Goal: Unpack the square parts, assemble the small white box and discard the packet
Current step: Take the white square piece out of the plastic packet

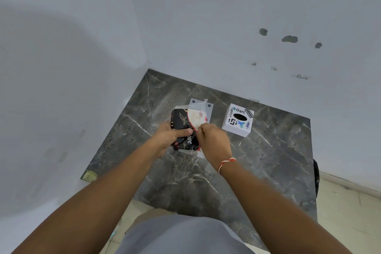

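Note:
A black, white and red printed packet lies on the dark marble slab. My left hand grips the packet's near left side, thumb on top. My right hand pinches the packet's right edge with closed fingers. A flat white square part with dark corner dots sticks out from behind the packet's far end, partly under clear plastic. To the right stands a small white box, a cube with stickers and an oval hole in its top, untouched.
The slab sits in a corner between two pale walls. Its front and right edges drop to a light tiled floor. A red and white thread circles my right wrist. A dark object hangs at the slab's right edge.

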